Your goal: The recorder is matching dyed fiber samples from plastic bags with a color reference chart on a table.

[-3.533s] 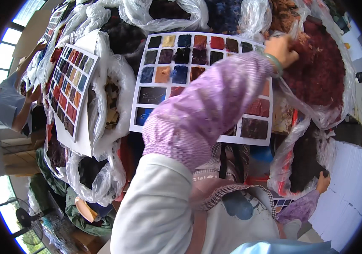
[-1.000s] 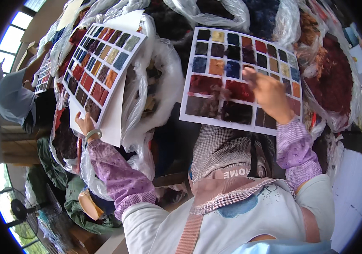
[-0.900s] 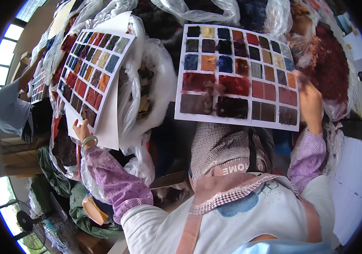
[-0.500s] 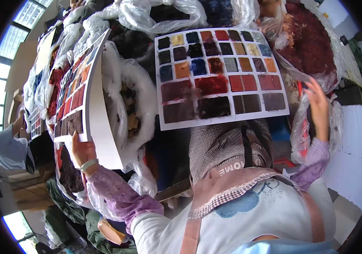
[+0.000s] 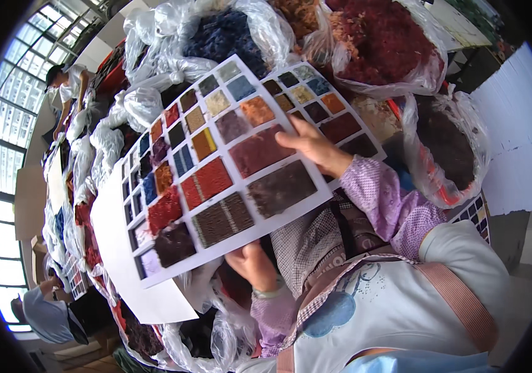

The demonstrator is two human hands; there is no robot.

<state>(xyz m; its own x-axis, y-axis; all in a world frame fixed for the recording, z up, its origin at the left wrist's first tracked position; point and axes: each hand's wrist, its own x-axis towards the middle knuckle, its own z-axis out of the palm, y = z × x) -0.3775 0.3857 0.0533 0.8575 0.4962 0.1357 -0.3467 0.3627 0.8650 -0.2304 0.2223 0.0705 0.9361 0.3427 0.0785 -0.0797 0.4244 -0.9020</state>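
Two white sample cards are held stacked, tilted, above the lap. The upper sample card (image 5: 235,155), gridded with coloured fibre swatches, is gripped at its lower edge by the left hand (image 5: 255,266), fingers hidden beneath. The right hand (image 5: 312,148) is laid flat on its right part, fingers spread. Beneath it, the lower card (image 5: 130,273) projects leftward. Plastic bags of red fibre (image 5: 390,43) lie beyond.

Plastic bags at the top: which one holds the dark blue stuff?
The clear bag at top centre-left, just above the swatch card's far corner. Its fill is dark blue; the bag to its right holds dark red material.
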